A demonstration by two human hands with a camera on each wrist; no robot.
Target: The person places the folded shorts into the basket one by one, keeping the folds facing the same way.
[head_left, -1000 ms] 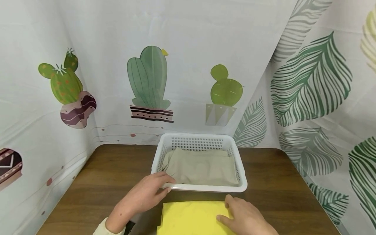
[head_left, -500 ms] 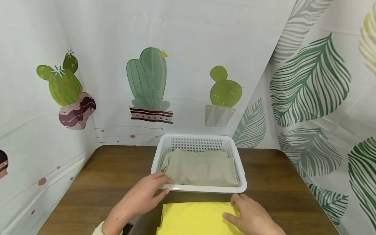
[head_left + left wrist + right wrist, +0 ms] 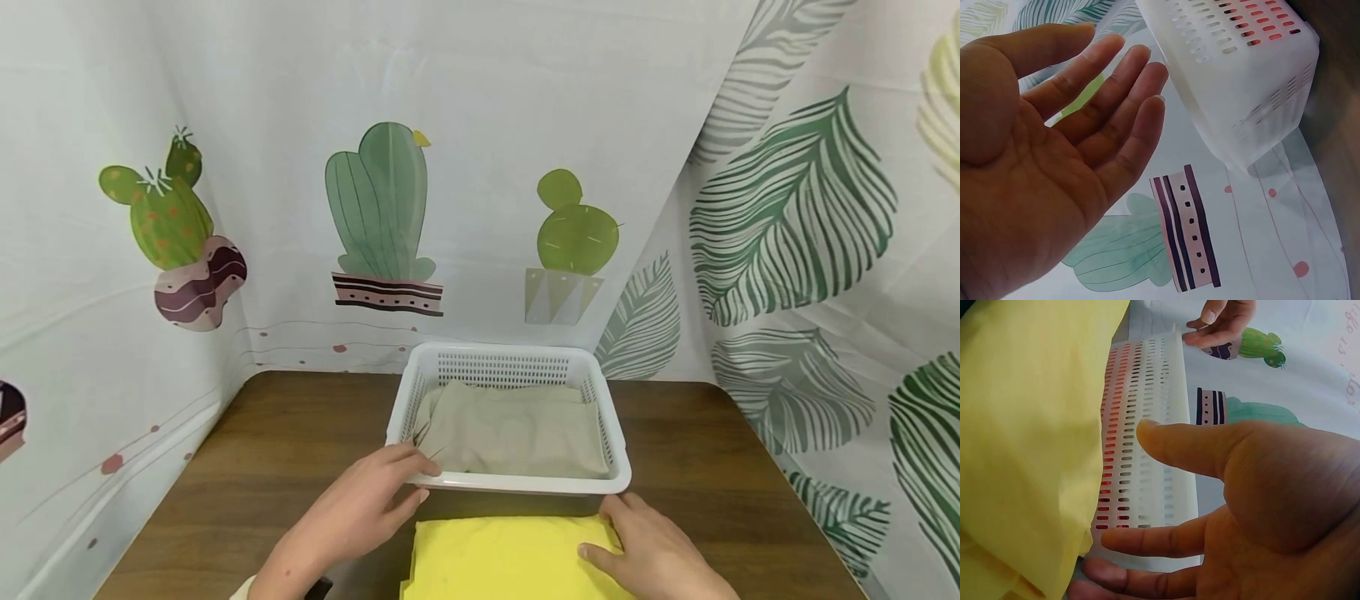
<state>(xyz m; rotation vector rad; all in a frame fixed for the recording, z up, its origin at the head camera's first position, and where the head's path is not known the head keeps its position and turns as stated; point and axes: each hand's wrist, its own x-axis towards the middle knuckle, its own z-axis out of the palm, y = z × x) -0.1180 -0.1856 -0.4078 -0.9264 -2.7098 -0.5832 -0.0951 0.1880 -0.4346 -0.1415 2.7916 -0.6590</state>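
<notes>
A white plastic basket (image 3: 517, 482) with slotted walls stands at the middle of the table, a folded beige cloth (image 3: 517, 429) lying inside. In front of it is a folded yellow cloth (image 3: 510, 558), its near part cut off by the head view's edge. My left hand (image 3: 367, 504) hovers by the basket's front left corner; the left wrist view shows its palm bare and fingers loosely bent beside the basket wall (image 3: 1241, 94). At the yellow cloth's right edge is my right hand (image 3: 652, 542), thumb and fingers spread, with nothing gripped between them in the right wrist view.
The brown wooden table (image 3: 300, 450) has rounded far corners. Behind and beside it hangs a white curtain (image 3: 480, 83) printed with cacti and leaves. A dark band (image 3: 318, 589) is on the left wrist.
My right hand has slid a little to the right along the yellow cloth's edge. My left hand has drawn slightly left at the basket corner. Basket and cloths stay in place.
</notes>
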